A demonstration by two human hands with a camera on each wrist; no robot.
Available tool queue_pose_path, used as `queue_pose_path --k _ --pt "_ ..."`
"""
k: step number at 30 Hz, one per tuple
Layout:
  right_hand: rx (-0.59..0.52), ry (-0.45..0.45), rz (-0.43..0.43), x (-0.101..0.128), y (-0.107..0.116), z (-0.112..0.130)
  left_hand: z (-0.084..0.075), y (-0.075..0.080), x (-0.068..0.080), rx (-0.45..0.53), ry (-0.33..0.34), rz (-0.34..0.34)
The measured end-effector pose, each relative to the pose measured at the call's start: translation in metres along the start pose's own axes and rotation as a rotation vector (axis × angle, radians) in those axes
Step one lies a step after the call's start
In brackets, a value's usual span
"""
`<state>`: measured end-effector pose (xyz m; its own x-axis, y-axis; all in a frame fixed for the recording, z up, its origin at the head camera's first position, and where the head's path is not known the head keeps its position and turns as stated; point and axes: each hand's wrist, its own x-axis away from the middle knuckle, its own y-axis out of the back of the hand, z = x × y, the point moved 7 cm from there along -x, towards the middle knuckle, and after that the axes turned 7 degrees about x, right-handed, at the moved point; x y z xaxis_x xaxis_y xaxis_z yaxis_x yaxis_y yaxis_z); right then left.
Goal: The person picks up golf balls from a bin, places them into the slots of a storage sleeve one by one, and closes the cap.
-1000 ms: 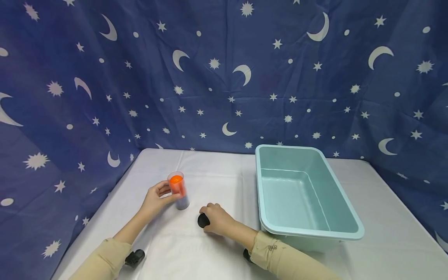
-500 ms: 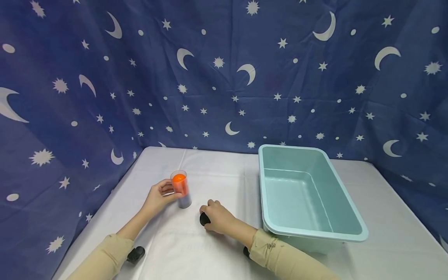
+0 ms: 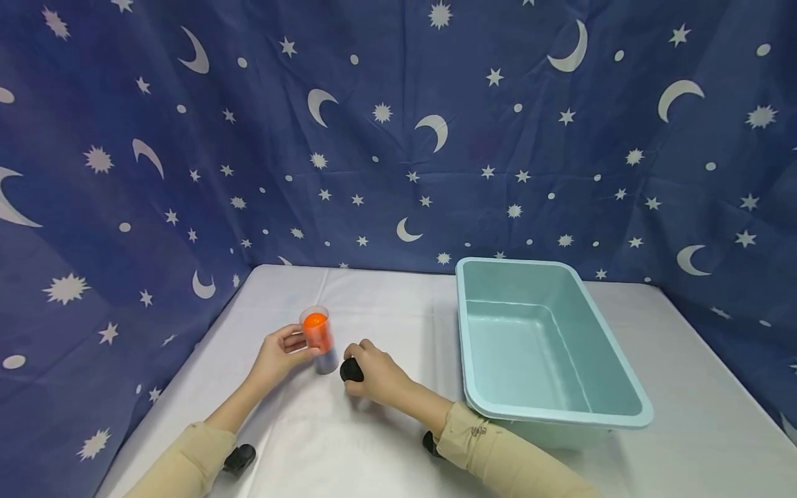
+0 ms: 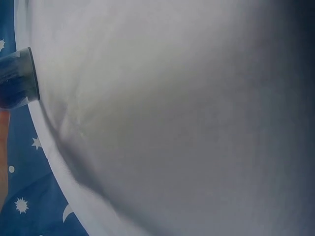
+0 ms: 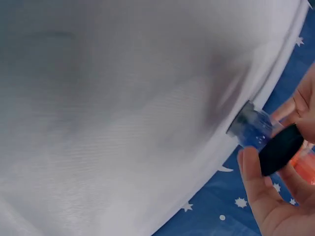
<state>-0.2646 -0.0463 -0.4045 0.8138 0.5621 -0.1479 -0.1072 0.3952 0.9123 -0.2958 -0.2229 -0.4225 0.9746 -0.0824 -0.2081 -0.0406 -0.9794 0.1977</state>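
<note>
In the head view, my left hand [image 3: 280,354] grips a clear tube [image 3: 326,362] standing near the middle left of the table, thumb in front and fingers behind. Through its wall shows an orange ball [image 3: 315,322] near the top; lower down the contents look blue. The tube's base [image 4: 29,76] shows at the edge of the left wrist view. Just right of the tube, my right hand [image 3: 381,377] pinches a round black lid [image 3: 351,370] by its edge. In the right wrist view the lid [image 5: 280,150] is tilted and overlaps the tube [image 5: 253,129].
A large pale teal basin [image 3: 523,332] stands on the right of the white-clothed table [image 3: 373,297]. Dark blue cloth [image 3: 373,159] with moons and stars hangs behind and at both sides. Small black devices sit at the left cuff [image 3: 239,458] and right cuff [image 3: 431,445].
My right hand has moved left and away from me with the black lid, closer to the tube. My left hand keeps its grip on the tube, in much the same place.
</note>
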Motion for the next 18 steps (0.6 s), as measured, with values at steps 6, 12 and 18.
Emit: queue_pose_path --k 6,12,18 --pt "-0.137 -0.022 -0.109 -0.007 0.011 0.002 -0.001 0.002 0.001 0.009 0.003 0.016" --pt "-0.249 -0.033 -0.179 -0.009 0.02 0.003 0.0 0.002 0.0 0.047 0.031 0.012" --pt "-0.399 -0.022 -0.321 -0.009 0.029 0.003 0.001 0.001 0.004 0.066 0.035 -0.003"
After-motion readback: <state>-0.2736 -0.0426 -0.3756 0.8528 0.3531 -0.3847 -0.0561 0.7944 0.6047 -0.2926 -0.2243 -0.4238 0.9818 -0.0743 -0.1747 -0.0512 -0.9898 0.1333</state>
